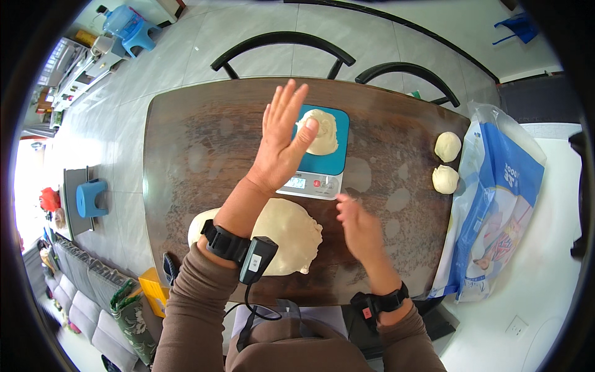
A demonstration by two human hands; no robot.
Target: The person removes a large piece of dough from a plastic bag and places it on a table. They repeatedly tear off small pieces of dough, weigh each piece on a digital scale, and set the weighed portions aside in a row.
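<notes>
My left hand (284, 142) is spread flat over the left side of a kitchen scale (320, 165) with a blue platform and a lit display. Its thumb overlaps a piece of dough (324, 139) resting on the platform; whether they touch I cannot tell. Near the scale's front right corner is my right hand (361, 229), blurred, its fingers partly curled and hidden. Nothing shows in its grasp. A large smooth mass of dough (288, 237) lies on the table between me and the scale, partly covered by my left forearm.
Two dough balls (446, 162) sit at the right side of the wooden table (195, 139). Beside them lies a blue and white plastic bag (492, 204) bearing print. Two black chairs (283, 39) stand beyond the far edge. A cable (248, 302) hangs from my left wrist device.
</notes>
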